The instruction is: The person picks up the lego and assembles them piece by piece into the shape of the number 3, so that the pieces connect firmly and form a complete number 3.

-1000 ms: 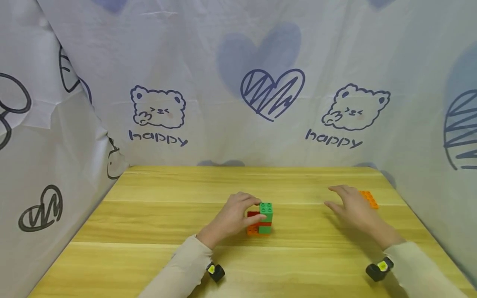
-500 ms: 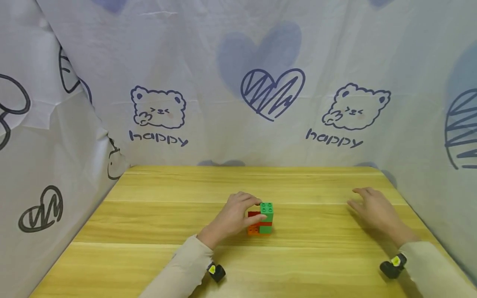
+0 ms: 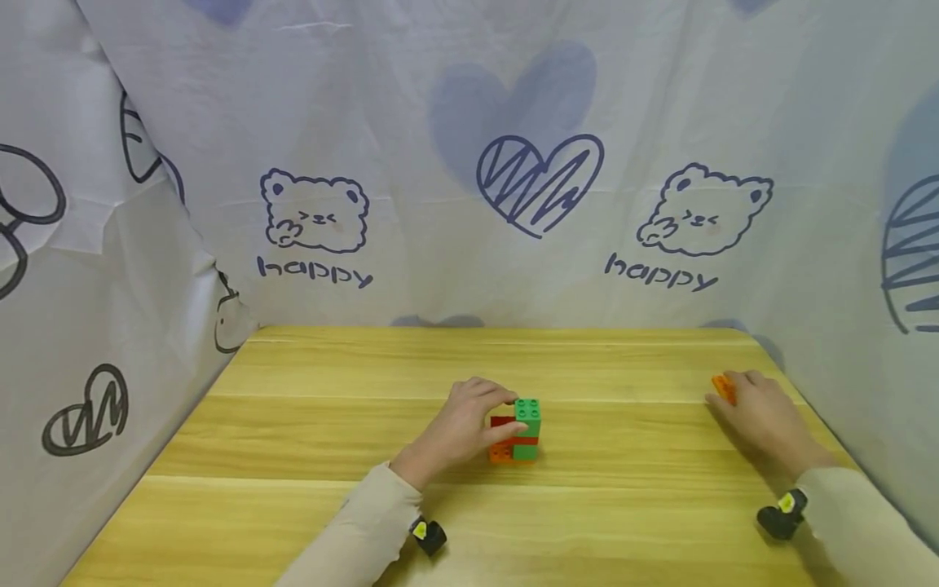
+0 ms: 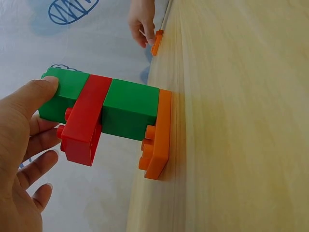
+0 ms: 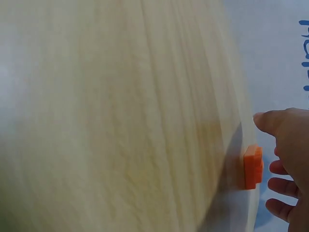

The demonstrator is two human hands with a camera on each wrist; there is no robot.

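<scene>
Near the middle of the table, a stack of toy building bricks (image 3: 526, 428) stands upright. In the left wrist view it has an orange base (image 4: 159, 145), a green brick (image 4: 130, 107), a red brick (image 4: 87, 116) jutting to one side and another green brick (image 4: 72, 87) on top. My left hand (image 3: 458, 424) pinches the top green brick, thumb on one face. At the far right lies an orange brick (image 3: 724, 389), partly hidden by my right hand (image 3: 766, 416). The right wrist view has that hand above the orange brick (image 5: 252, 166), thumb apart from it, fingers loosely bent.
The wooden table (image 3: 352, 375) reaches back to a white cloth (image 3: 440, 244) printed with hearts and bears. Cloth also hangs along the left and right sides. The orange brick lies not far from the table's right edge.
My right hand has moved right, past and then over the orange brick, which it hid half a second ago. The left hand stays at the stack, nearly still.
</scene>
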